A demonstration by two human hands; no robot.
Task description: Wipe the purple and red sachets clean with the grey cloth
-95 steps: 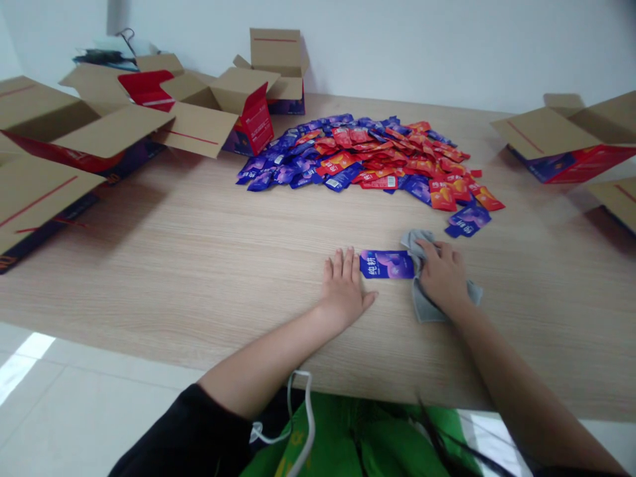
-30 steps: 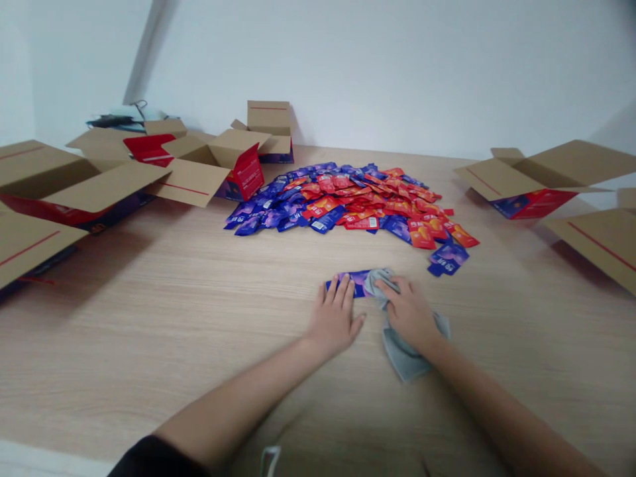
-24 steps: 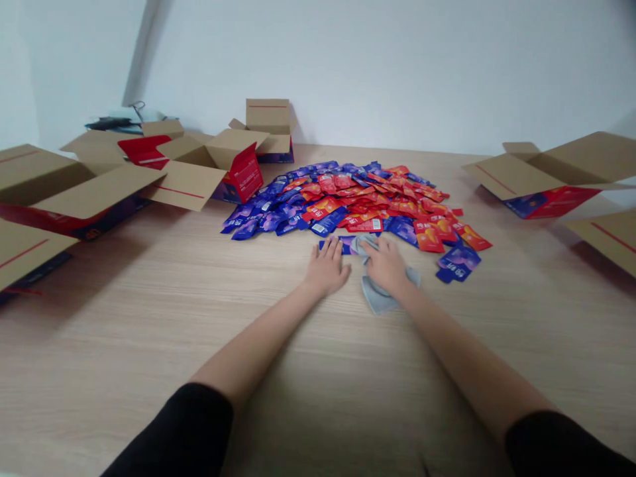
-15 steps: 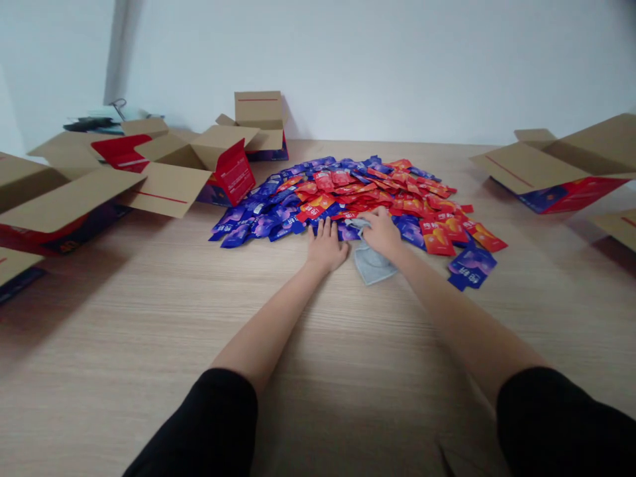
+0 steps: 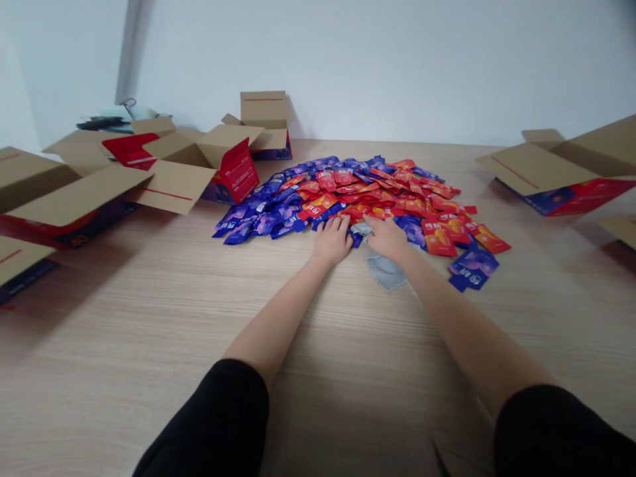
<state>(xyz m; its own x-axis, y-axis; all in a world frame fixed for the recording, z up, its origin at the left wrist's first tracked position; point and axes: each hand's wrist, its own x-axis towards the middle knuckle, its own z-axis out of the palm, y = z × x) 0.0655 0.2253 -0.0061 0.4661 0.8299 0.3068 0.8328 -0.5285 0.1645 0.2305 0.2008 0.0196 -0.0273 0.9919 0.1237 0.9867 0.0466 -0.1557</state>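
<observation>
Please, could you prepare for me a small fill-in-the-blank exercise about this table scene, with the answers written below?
1. The hand holding the grey cloth is the person's ____ one.
2. The left hand is at the near edge of the sachet pile, and behind the pile rises a white ____.
3. The stripe across the upright brown flap is ____.
4. Both sleeves are ____ in colour.

Missing words: right; wall; red; black.

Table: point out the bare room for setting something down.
Bare: between the left boxes and left arm; between the arms, this side of the grey cloth; between the right arm, stray packet and right boxes. Crowded: the packet pile, left hand and right hand at its near edge.
</observation>
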